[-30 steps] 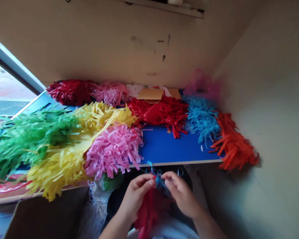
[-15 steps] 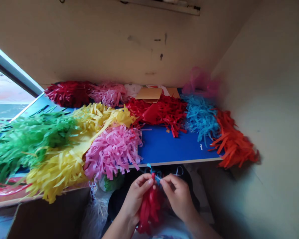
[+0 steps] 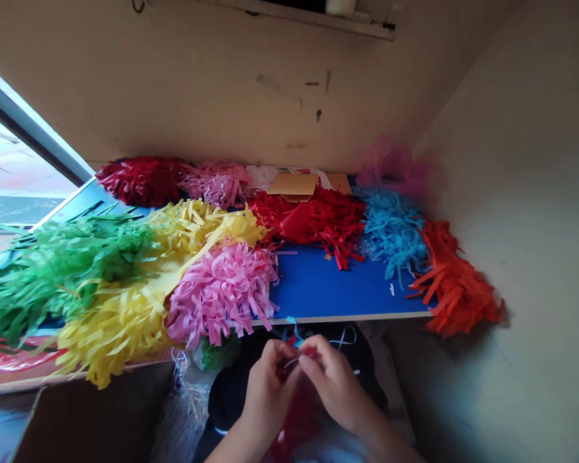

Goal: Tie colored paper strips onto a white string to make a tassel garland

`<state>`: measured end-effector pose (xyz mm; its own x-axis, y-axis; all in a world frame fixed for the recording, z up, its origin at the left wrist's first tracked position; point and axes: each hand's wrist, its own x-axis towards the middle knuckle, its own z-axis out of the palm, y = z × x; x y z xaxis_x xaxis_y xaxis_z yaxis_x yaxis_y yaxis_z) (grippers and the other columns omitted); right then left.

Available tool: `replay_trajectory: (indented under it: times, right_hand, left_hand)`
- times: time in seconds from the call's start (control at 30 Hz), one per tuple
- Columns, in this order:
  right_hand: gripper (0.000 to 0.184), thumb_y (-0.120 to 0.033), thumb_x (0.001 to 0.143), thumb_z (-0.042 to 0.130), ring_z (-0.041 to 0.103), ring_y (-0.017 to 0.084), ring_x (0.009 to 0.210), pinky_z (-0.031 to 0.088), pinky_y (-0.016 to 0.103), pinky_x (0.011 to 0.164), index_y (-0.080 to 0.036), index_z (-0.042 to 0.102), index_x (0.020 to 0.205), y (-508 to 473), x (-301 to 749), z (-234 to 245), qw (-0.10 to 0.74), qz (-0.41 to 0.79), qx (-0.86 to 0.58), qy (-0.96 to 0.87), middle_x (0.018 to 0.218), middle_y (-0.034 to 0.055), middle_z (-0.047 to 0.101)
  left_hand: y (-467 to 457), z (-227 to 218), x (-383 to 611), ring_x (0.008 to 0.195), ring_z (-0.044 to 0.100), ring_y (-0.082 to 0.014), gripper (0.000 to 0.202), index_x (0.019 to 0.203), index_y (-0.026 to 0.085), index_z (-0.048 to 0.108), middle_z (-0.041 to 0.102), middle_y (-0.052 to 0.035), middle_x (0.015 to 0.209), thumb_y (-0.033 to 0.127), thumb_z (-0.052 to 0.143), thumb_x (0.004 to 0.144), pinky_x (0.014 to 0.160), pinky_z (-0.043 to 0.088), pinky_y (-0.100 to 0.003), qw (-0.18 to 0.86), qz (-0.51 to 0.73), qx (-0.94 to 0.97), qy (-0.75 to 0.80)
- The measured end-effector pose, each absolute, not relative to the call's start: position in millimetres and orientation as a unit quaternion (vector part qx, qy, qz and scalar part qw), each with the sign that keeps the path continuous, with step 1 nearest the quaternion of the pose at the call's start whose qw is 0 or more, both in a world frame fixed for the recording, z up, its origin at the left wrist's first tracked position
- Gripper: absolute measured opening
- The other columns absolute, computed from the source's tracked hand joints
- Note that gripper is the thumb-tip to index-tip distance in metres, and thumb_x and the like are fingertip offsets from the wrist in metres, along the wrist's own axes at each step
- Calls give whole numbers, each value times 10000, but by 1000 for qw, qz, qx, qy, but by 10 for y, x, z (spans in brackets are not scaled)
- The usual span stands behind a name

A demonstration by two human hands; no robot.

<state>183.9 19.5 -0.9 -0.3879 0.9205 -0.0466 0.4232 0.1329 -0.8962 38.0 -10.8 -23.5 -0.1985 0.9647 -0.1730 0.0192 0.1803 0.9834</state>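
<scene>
My left hand (image 3: 269,386) and my right hand (image 3: 335,382) meet over my lap, just in front of the table edge, with fingertips pinched close together. Between them runs a thin white string, held at the top of a red paper tassel (image 3: 299,411). The tassel's fringe hangs down below my hands, partly hidden by them and blurred. A bit of light blue strip (image 3: 293,325) pokes up behind my fingers. A loop of white string (image 3: 347,334) shows beyond my right hand. Which fingers hold the tassel and which the string is hard to make out.
On the blue table (image 3: 328,289) lie fringed paper bundles: green (image 3: 72,263), yellow (image 3: 116,328), pink (image 3: 226,289), red (image 3: 318,218), blue (image 3: 395,228) and orange (image 3: 458,276). A cardboard piece (image 3: 293,184) lies at the back. A cardboard box (image 3: 96,411) stands lower left.
My right hand has moved left to meet my left hand, and the fingertips now cover the tassel's top. The view has shifted slightly.
</scene>
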Motion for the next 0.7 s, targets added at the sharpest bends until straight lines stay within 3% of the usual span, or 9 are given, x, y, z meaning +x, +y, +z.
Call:
replay_trajectory:
  times: [0.07, 0.17, 0.3, 0.5, 0.63, 0.7]
  right_hand:
    - [188, -264, 961, 469, 640, 155, 712, 467, 235, 659, -207, 604, 843, 193, 1812, -39, 292, 423, -474, -715, 773, 14, 675]
    - [247, -258, 958, 464, 619, 163, 669, 446, 245, 627, -208, 586, 749, 193, 1784, -111, 318, 356, -478, -738, 701, 15, 652]
    - [273, -281, 970, 444, 597, 147, 589, 428, 230, 563, -204, 567, 738, 197, 1802, -153, 324, 352, -501, -721, 646, -2, 625]
    - [160, -252, 951, 514, 649, 167, 778, 494, 259, 717, -213, 668, 939, 192, 1804, -154, 342, 332, -439, -761, 845, 43, 685]
    - [232, -290, 952, 512, 654, 205, 870, 510, 322, 791, -219, 672, 799, 222, 1786, -95, 377, 314, -461, -739, 912, 73, 692]
    - [306, -361, 973, 476, 666, 193, 763, 532, 305, 699, -221, 641, 757, 251, 1905, 26, 407, 366, -469, -693, 799, 60, 692]
  left_hand:
    - [-127, -251, 373, 630, 638, -162, 184, 732, 221, 583, 669, 7, 678, 311, 742, 715, 610, 481, -245, 436, 472, 437, 630]
    - [-134, -251, 378, 626, 656, -175, 173, 734, 232, 579, 678, 3, 670, 288, 741, 708, 593, 479, -251, 426, 459, 456, 633]
    - [-130, -208, 382, 720, 674, -181, 208, 818, 228, 539, 688, -7, 760, 298, 722, 747, 654, 501, -258, 493, 482, 430, 584]
    - [-86, -121, 315, 684, 614, -137, 303, 837, 217, 471, 615, 30, 722, 332, 737, 748, 644, 478, -231, 599, 535, 324, 500]
    - [-108, -183, 348, 704, 614, -149, 243, 831, 222, 470, 622, 16, 755, 320, 687, 784, 666, 474, -245, 581, 522, 355, 514]
    - [-176, -251, 374, 695, 616, -158, 161, 815, 225, 504, 644, 2, 757, 287, 651, 800, 648, 457, -242, 541, 490, 403, 552]
